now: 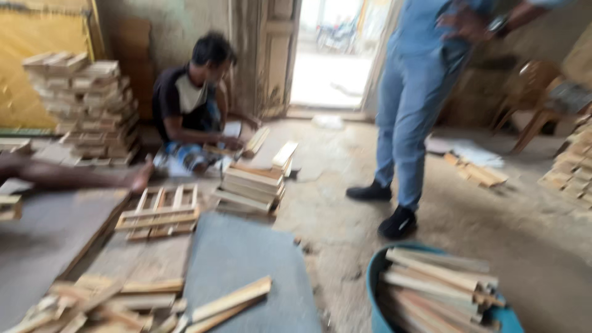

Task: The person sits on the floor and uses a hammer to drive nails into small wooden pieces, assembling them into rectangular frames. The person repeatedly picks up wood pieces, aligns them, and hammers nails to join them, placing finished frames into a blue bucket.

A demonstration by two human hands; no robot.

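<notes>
Head view, blurred. Your left hand (140,177) reaches out flat over the grey board surface (43,234), fingers too smeared to tell whether spread or closed; it holds nothing visible. Your right hand is out of view. Just beside that hand lies one slatted pale wooden frame (161,213), flat on the floor, within easy reach. One stack of flat pale wooden frames (251,183) sits near it. One blue round tub (375,277) keeps loose pale wooden slats (435,285) together. Two other people: one seated, one standing.
</notes>
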